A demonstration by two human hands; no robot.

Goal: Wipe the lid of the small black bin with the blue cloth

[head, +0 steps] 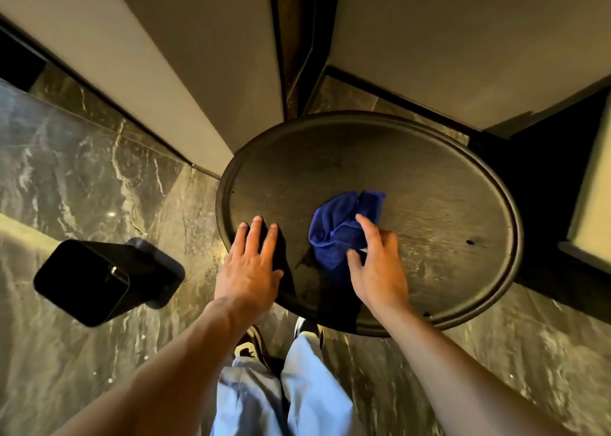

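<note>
A crumpled blue cloth (340,227) lies on a round dark wooden table (429,204). My right hand (377,267) rests on the cloth's near edge, fingers spread, with the thumb and forefinger touching it. Flat on the table's near left rim lies my left hand (251,263), fingers apart and holding nothing. The small black bin (99,280) stands on the floor to the left of the table, well away from both hands. Its lid (82,282) is shut and has a small metal tab at the edge.
The floor (82,171) is dark veined marble. Beige upholstered seats (148,55) flank the table at the back left and back right. My legs in light blue trousers and my shoes (251,346) stand at the table's near edge.
</note>
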